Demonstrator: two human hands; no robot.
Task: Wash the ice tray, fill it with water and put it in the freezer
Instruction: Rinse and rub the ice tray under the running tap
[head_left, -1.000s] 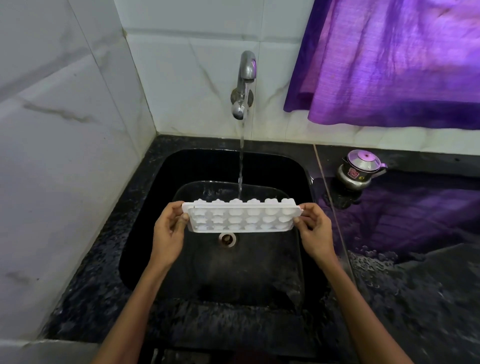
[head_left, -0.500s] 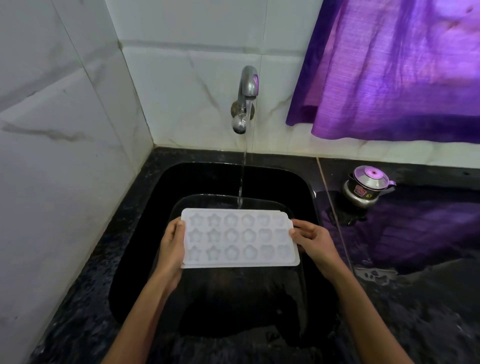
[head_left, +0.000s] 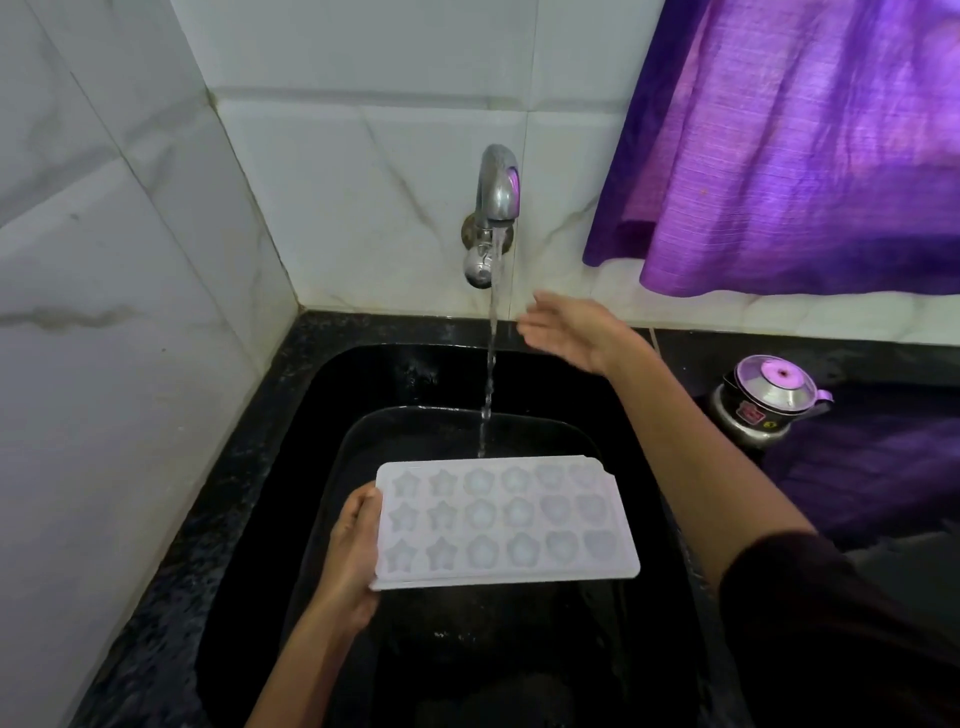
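Marble-veined white wall tiles (head_left: 130, 364): at your far left, meeting the back wall in a corner.

Black speckled counter (head_left: 156, 613): it frames the sink on the left and the far side.

Black sink (head_left: 291, 467): a deep basin in front of you, its floor wet.

Your left hand (head_left: 353, 551): it grips the short left edge of the ice tray, fingers curled under the rim and thumb on top.

Ice tray (head_left: 504, 519): white, cavities up, three rows of star, flower and heart moulds. You hold it roughly level above the sink, its right end unsupported.

Tap (head_left: 496, 208): chrome, wall-mounted, running. The stream of water (head_left: 491, 364) falls just at the tray's far edge; whether it lands in the tray cannot be told.

Your right hand (head_left: 571, 332): raised beside the stream, below and right of the tap, fingers loosely extended and a little apart, holding nothing.

Purple curtain (head_left: 779, 156): hanging at upper right.

Small steel pot (head_left: 763, 405): lidded, standing on the counter to the right of the sink.
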